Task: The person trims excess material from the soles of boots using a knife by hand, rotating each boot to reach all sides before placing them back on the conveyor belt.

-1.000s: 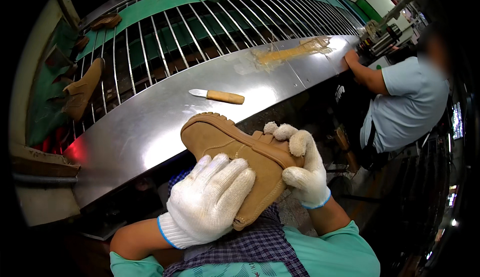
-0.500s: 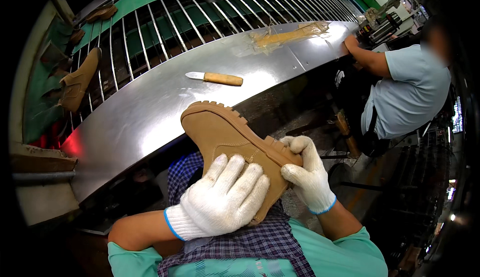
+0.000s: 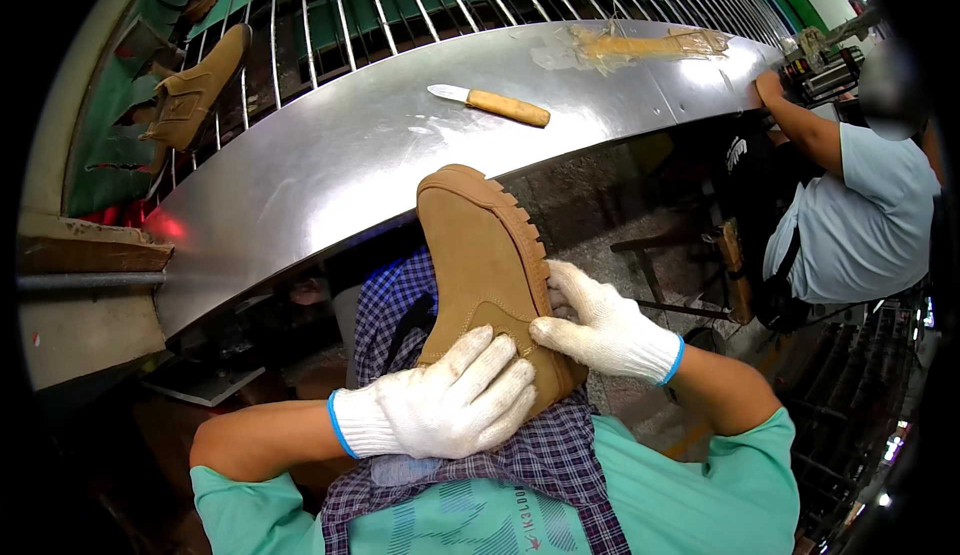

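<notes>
A tan suede ankle boot (image 3: 468, 240) with a thick lugged sole is held above my lap, its toe pointing away from me and its sole edge to the right. My left hand (image 3: 450, 400), in a white knit glove, lies across the boot's ankle part, fingers curled over the upper. My right hand (image 3: 605, 327), gloved the same way, grips the sole edge near the heel, with the thumb on the upper. Its other fingertips are partly hidden behind the sole. A short knife (image 3: 508, 108) with a wooden handle lies on the metal bench (image 3: 340, 160) beyond the toe.
Metal bars (image 3: 390, 15) run along the bench's far side. Another tan boot (image 3: 195, 95) rests on them at the left. Brown tape (image 3: 650, 47) is stuck to the bench. A person in a light shirt (image 3: 850, 220) sits at the right, one arm on the bench.
The boot has swung clockwise, so its toe now points more straight ahead. My right hand has turned with the heel and still grips the sole edge. The view has shifted too.
</notes>
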The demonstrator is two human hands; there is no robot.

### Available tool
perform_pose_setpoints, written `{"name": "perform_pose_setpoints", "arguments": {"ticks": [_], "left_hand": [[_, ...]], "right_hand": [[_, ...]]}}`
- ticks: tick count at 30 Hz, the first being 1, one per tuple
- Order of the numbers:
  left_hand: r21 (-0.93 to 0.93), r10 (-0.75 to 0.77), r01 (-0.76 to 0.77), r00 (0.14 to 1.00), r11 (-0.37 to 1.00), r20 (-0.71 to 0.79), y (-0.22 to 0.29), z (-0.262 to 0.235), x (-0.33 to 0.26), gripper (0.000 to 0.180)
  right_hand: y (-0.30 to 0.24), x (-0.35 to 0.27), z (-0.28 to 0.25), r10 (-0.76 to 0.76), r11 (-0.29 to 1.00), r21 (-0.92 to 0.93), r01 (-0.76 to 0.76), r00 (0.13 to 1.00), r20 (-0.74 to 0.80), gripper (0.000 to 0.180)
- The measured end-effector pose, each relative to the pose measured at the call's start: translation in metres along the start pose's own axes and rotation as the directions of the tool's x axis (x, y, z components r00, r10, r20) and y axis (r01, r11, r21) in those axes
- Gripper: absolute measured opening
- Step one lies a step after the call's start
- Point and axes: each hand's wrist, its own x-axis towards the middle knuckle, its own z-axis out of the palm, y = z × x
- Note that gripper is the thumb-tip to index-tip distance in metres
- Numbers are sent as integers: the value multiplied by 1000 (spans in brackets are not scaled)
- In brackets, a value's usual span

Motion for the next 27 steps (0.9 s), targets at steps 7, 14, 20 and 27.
{"name": "perform_pose_setpoints", "arguments": {"ticks": [7, 14, 20, 27], "left_hand": [[-21, 22, -21, 998, 1000, 64, 0, 5, 4, 35], [-42, 25, -22, 996, 999, 86, -2, 5, 4, 33], [6, 23, -24, 995, 1000, 99, 0, 3, 9, 29], [24, -6, 5, 998, 1000, 69, 0, 1, 12, 26]], "right_hand": [[5, 3, 3, -86, 956, -289, 46, 988, -127, 65], [28, 15, 0, -155, 968, -219, 126, 981, -121, 63], [32, -5, 15, -164, 986, -63, 155, 970, -178, 72], [24, -20, 17, 5, 999, -36, -6, 999, -42, 85]]}}
